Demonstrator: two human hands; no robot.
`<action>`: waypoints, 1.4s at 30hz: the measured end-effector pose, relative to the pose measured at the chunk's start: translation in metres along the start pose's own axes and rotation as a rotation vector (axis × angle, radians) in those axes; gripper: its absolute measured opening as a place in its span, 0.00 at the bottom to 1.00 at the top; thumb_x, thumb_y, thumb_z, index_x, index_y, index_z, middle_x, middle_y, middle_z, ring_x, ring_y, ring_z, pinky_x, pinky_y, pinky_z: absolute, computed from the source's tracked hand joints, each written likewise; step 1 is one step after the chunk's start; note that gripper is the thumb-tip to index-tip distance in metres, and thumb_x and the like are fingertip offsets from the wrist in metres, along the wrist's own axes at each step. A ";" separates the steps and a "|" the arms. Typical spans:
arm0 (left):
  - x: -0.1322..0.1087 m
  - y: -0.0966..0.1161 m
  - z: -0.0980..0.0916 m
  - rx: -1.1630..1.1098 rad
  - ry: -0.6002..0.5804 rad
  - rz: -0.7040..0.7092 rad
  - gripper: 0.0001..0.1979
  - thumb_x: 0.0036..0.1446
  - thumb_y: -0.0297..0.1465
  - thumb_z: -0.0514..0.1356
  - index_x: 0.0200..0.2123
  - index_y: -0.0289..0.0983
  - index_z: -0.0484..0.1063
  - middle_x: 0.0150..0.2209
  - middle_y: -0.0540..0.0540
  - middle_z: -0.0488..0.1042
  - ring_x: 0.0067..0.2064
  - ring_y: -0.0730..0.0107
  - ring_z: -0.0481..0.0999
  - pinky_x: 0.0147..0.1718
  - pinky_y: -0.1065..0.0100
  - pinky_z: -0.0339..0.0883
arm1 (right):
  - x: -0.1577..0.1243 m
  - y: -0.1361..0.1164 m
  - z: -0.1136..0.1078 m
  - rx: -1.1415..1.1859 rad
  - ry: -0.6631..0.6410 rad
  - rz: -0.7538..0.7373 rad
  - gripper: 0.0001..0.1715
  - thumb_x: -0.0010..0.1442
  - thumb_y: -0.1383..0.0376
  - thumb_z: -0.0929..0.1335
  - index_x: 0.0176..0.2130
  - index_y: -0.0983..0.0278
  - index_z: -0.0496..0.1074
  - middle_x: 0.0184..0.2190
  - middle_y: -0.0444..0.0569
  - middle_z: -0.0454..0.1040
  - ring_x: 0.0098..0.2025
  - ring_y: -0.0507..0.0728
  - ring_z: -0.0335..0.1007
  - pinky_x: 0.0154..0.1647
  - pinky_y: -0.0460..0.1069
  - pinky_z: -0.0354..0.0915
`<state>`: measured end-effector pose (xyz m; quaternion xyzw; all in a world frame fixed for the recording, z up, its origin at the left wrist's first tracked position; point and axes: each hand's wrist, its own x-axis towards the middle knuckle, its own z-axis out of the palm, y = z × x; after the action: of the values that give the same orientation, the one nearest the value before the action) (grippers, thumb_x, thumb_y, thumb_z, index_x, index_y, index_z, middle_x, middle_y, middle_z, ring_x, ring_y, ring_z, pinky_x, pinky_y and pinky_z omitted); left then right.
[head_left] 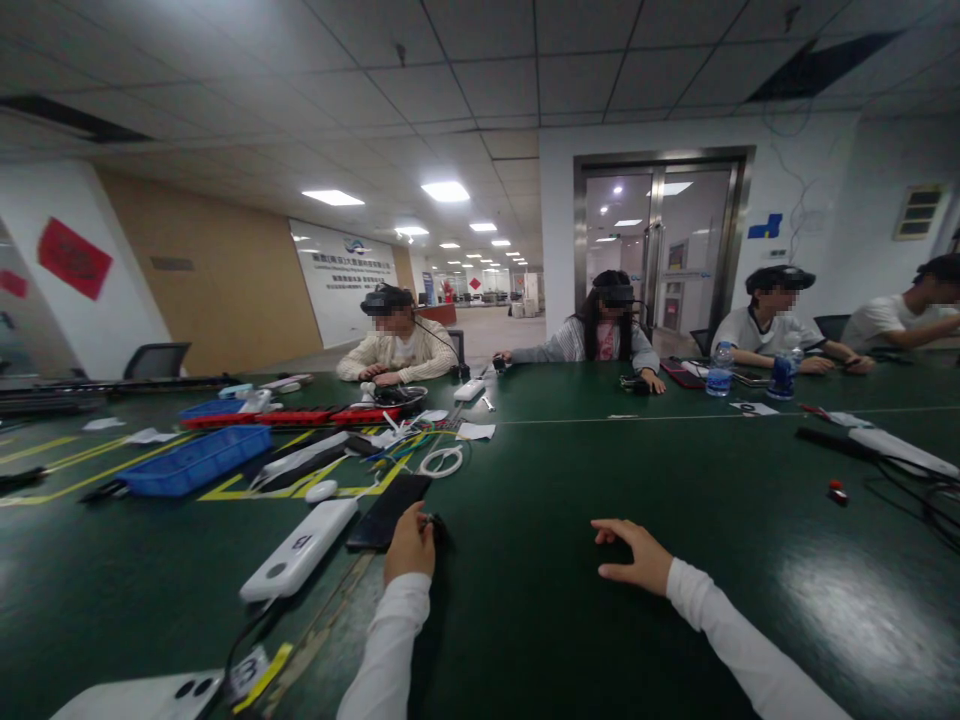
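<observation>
My left hand (pixel 409 548) is closed, its fingers curled around a small black object (pixel 436 530) that is mostly hidden and too dark to name. Just left of that hand, and partly behind it, a black phone-like slab (pixel 382 515) lies flat on the table. My right hand (pixel 634 556) is held over the green tabletop, thumb and fingers apart, with nothing in it. A white power bank (pixel 300 550) marked with a label lies left of the slab. At the bottom left is a white device with round dark lenses (pixel 150 700), a black cable beside it.
A blue tray (pixel 199 462), a coiled white cable (pixel 441 461) and tangled wires lie to the left. Two water bottles (pixel 720 370) stand at the far right side. A small red-and-black item (pixel 838 492) lies right. Several people wearing headsets sit across the table (pixel 555 470).
</observation>
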<state>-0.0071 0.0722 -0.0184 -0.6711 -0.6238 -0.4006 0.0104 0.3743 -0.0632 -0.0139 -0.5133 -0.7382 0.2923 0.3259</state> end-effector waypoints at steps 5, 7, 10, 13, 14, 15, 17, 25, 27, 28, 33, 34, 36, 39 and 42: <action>0.000 0.000 0.000 0.027 -0.039 0.017 0.19 0.49 0.30 0.48 0.47 0.36 0.57 0.38 0.45 0.68 0.39 0.67 0.70 0.42 0.65 0.62 | -0.001 -0.002 -0.001 0.009 0.004 -0.010 0.31 0.49 0.55 0.67 0.51 0.55 0.56 0.43 0.46 0.64 0.47 0.59 0.59 0.48 0.56 0.57; 0.000 0.002 -0.001 0.037 -0.052 0.017 0.18 0.49 0.30 0.48 0.46 0.36 0.57 0.38 0.45 0.68 0.39 0.68 0.70 0.42 0.65 0.62 | -0.001 -0.002 -0.001 0.014 0.000 -0.015 0.31 0.49 0.55 0.67 0.51 0.55 0.56 0.44 0.46 0.64 0.47 0.59 0.59 0.48 0.55 0.57; -0.001 0.004 -0.003 0.054 -0.062 0.025 0.17 0.49 0.30 0.48 0.44 0.36 0.59 0.39 0.45 0.68 0.38 0.68 0.70 0.42 0.65 0.62 | -0.002 -0.003 -0.002 0.012 0.003 -0.012 0.31 0.49 0.55 0.67 0.51 0.55 0.56 0.44 0.46 0.65 0.47 0.59 0.59 0.48 0.55 0.57; -0.002 0.006 -0.004 0.071 -0.073 0.035 0.15 0.49 0.30 0.48 0.42 0.36 0.61 0.40 0.44 0.68 0.38 0.68 0.70 0.41 0.65 0.63 | -0.002 -0.004 -0.003 0.002 0.004 -0.012 0.31 0.49 0.55 0.67 0.51 0.55 0.56 0.43 0.45 0.65 0.47 0.59 0.59 0.47 0.54 0.57; -0.003 0.007 -0.005 0.077 -0.079 0.038 0.15 0.49 0.31 0.48 0.42 0.37 0.62 0.40 0.44 0.68 0.39 0.68 0.70 0.41 0.65 0.63 | -0.002 -0.004 -0.003 -0.002 0.003 -0.014 0.31 0.49 0.55 0.67 0.51 0.55 0.56 0.43 0.45 0.65 0.47 0.58 0.59 0.47 0.54 0.57; -0.003 0.007 -0.005 0.085 -0.088 0.042 0.14 0.49 0.31 0.49 0.41 0.37 0.62 0.40 0.45 0.68 0.39 0.68 0.70 0.40 0.65 0.63 | -0.002 -0.004 -0.003 -0.006 0.002 -0.018 0.31 0.49 0.56 0.67 0.51 0.55 0.56 0.43 0.45 0.65 0.47 0.58 0.59 0.48 0.54 0.57; -0.003 0.007 -0.006 0.101 -0.106 0.054 0.13 0.50 0.31 0.48 0.39 0.37 0.64 0.40 0.45 0.69 0.39 0.68 0.70 0.40 0.66 0.62 | -0.001 -0.004 -0.002 -0.016 0.001 -0.026 0.31 0.49 0.56 0.67 0.51 0.56 0.56 0.43 0.46 0.65 0.47 0.58 0.59 0.48 0.54 0.56; -0.008 0.022 -0.009 0.170 -0.185 0.135 0.11 0.50 0.31 0.49 0.36 0.39 0.67 0.38 0.46 0.71 0.41 0.66 0.68 0.41 0.65 0.60 | -0.001 -0.006 -0.003 -0.044 -0.004 -0.018 0.31 0.49 0.56 0.67 0.51 0.57 0.57 0.43 0.46 0.65 0.47 0.58 0.59 0.49 0.54 0.55; -0.012 0.034 -0.009 0.163 -0.217 0.170 0.11 0.50 0.31 0.49 0.35 0.39 0.68 0.38 0.46 0.71 0.41 0.65 0.68 0.42 0.64 0.60 | -0.001 -0.007 -0.004 -0.044 -0.007 -0.014 0.30 0.49 0.56 0.67 0.51 0.56 0.57 0.43 0.45 0.65 0.47 0.58 0.59 0.49 0.53 0.55; -0.014 0.042 -0.009 0.152 -0.233 0.187 0.11 0.51 0.31 0.49 0.35 0.39 0.68 0.37 0.47 0.71 0.40 0.66 0.68 0.42 0.64 0.59 | -0.001 -0.007 -0.004 -0.049 -0.009 -0.009 0.30 0.49 0.56 0.67 0.51 0.57 0.57 0.43 0.45 0.65 0.47 0.57 0.59 0.49 0.53 0.55; -0.035 0.097 0.006 0.032 -0.302 0.259 0.11 0.50 0.29 0.50 0.37 0.39 0.67 0.37 0.47 0.71 0.40 0.67 0.67 0.42 0.64 0.59 | 0.006 -0.005 0.000 -0.108 -0.004 0.037 0.32 0.47 0.56 0.68 0.51 0.58 0.58 0.42 0.47 0.66 0.46 0.58 0.59 0.48 0.54 0.54; -0.042 0.110 0.012 -0.015 -0.321 0.278 0.12 0.50 0.28 0.50 0.38 0.39 0.67 0.38 0.47 0.71 0.40 0.67 0.67 0.42 0.64 0.59 | 0.008 -0.003 0.001 -0.117 0.001 0.041 0.32 0.47 0.56 0.68 0.51 0.58 0.58 0.42 0.47 0.66 0.45 0.58 0.60 0.48 0.54 0.54; -0.056 0.137 0.028 -0.134 -0.370 0.316 0.14 0.49 0.28 0.51 0.41 0.40 0.66 0.37 0.47 0.71 0.39 0.68 0.67 0.41 0.64 0.60 | 0.011 -0.001 0.003 -0.128 0.013 0.031 0.34 0.45 0.57 0.69 0.50 0.58 0.59 0.41 0.47 0.67 0.44 0.59 0.61 0.47 0.55 0.55; -0.079 0.175 0.051 -0.320 -0.445 0.354 0.18 0.47 0.26 0.52 0.44 0.42 0.64 0.36 0.47 0.70 0.38 0.69 0.68 0.41 0.65 0.61 | 0.013 0.004 0.003 -0.136 0.032 -0.025 0.36 0.42 0.56 0.70 0.51 0.58 0.59 0.41 0.47 0.67 0.43 0.60 0.61 0.45 0.55 0.56; -0.093 0.201 0.066 -0.407 -0.495 0.352 0.20 0.45 0.25 0.54 0.44 0.43 0.64 0.36 0.47 0.70 0.39 0.68 0.68 0.41 0.64 0.61 | 0.013 0.008 0.002 -0.129 0.047 -0.066 0.38 0.40 0.56 0.71 0.50 0.60 0.60 0.42 0.49 0.67 0.44 0.61 0.61 0.45 0.55 0.56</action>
<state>0.2069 -0.0153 -0.0169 -0.8331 -0.3899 -0.3340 -0.2059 0.3739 -0.0482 -0.0184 -0.5153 -0.7642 0.2211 0.3188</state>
